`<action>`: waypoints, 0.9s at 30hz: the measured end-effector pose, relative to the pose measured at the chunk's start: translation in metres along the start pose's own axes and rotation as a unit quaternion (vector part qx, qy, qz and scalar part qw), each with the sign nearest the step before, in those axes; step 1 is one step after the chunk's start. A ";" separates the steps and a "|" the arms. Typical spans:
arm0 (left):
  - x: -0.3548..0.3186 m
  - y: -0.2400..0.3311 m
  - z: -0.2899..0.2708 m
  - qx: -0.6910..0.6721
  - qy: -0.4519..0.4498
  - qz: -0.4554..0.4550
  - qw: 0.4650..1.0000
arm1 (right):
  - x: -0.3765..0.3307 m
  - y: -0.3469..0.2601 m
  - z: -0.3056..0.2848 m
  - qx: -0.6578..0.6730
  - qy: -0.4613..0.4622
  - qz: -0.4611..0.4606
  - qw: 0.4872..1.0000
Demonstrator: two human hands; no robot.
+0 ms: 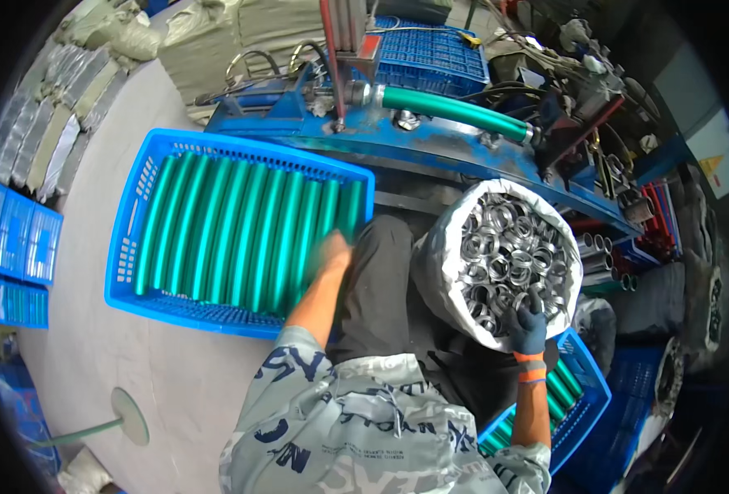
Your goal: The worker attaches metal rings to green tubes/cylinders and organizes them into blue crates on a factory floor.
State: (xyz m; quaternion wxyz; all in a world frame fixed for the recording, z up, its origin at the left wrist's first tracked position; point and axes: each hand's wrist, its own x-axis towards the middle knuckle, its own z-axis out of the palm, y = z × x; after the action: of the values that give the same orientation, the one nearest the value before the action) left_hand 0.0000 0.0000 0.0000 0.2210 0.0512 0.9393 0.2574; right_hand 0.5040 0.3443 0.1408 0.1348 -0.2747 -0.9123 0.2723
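My bare left hand [331, 253] is smeared by motion at the right end of a blue plastic crate [191, 323], beside the last of several green metallic tubes [237, 230] lying side by side in it. Its fingers cannot be made out. On the right, my right hand [529, 329] wears a dark glove with an orange cuff. It reaches over the near rim of a white sack [440, 276], fingers stretched apart among many silvery metal rings [508, 243]. No ring shows clearly in its grip. Rings partly hide the fingertips.
Ahead stands a blue machine bench [447, 152] with a green tube [455, 111] held between its metal ends. Another blue crate [591, 395] of green tubes sits by my right forearm. Metal pipes [599, 263] lie right of the sack. Blue crates [18, 239] stand far left.
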 end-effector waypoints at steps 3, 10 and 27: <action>0.026 -0.024 -0.086 -0.166 -0.005 0.068 0.984 | -0.032 -0.070 0.075 0.396 0.217 0.224 0.864; -0.150 0.142 -0.153 -0.112 -0.042 0.303 0.945 | 0.025 -0.110 -0.010 0.795 0.033 0.094 0.599; -0.285 0.230 -0.160 0.145 -0.120 0.546 0.816 | 0.016 -0.154 -0.050 0.473 0.034 0.045 0.879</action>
State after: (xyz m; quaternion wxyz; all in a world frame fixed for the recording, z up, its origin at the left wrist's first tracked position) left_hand 0.1811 0.0649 0.3508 0.1449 0.6178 0.7495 0.1885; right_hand 0.4449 0.2663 0.2707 0.2672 -0.2281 -0.6562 0.6678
